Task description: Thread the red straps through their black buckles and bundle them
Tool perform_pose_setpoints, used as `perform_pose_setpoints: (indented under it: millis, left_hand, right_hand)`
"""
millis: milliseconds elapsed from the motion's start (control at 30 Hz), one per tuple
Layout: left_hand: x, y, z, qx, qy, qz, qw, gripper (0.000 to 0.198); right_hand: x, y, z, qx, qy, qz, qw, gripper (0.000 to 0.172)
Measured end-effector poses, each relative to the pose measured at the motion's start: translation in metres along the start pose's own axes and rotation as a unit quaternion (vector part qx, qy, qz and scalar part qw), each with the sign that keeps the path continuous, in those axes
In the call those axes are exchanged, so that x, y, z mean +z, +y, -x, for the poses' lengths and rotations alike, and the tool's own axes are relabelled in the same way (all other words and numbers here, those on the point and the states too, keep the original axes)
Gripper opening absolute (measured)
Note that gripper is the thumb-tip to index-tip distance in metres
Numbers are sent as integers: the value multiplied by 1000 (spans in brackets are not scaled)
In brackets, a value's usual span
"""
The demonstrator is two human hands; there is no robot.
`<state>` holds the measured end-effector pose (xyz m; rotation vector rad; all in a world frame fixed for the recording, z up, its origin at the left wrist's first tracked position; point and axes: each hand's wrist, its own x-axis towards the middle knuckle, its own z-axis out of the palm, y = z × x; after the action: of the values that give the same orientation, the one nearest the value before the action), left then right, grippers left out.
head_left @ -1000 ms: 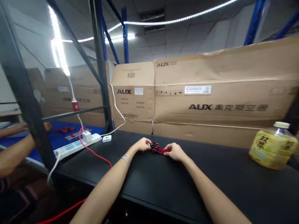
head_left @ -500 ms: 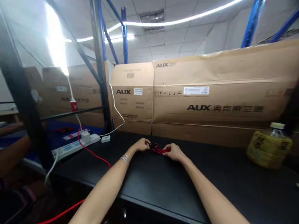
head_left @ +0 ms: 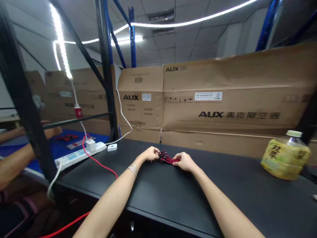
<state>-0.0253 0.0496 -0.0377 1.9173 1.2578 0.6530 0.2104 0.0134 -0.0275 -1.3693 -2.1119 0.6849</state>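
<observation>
A small bundle of red and black cables (head_left: 165,157) lies on the black tabletop (head_left: 163,191), stretched between my two hands. My left hand (head_left: 151,154) is closed at the black end of the bundle, its fingertips pinched there. The red end is in my right hand (head_left: 183,161), gripped between thumb and fingers. Both hands rest low, close to the table surface. My fingers hide the two ends of the bundle.
A white power strip (head_left: 81,154) with a plug and a red cable (head_left: 99,162) lies at left, near a small white box (head_left: 112,147). Cardboard boxes (head_left: 223,99) line the back. A yellow-labelled bottle (head_left: 284,155) stands at right. Another person's arm (head_left: 19,162) is beyond the black post (head_left: 29,96).
My hands and the cables stay in nearly the same place. The other person's arm at the left has shifted, its hand now showing past the post. The picture's brightness has changed.
</observation>
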Motion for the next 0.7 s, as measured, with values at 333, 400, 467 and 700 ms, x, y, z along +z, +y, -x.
perform_pose_setpoints:
  millis: [333, 400, 467, 700]
  left_hand:
    - [0, 7, 5, -7, 4, -6, 1000, 23]
    - [0, 6, 4, -9, 4, -10, 1000, 24]
    - [0, 6, 4, -12, 4, -11, 1000, 23]
    - [-1, 11, 8, -13, 18, -21, 1000, 24]
  right_hand:
    - [1, 0, 0, 4, -2, 6, 1000, 18]
    - [-1, -2, 2, 5, -9, 17, 1000, 17]
    - [-3, -9, 4, 6, -15, 54, 998, 18]
    - [-16, -89, 58, -92, 9, 263, 960, 34]
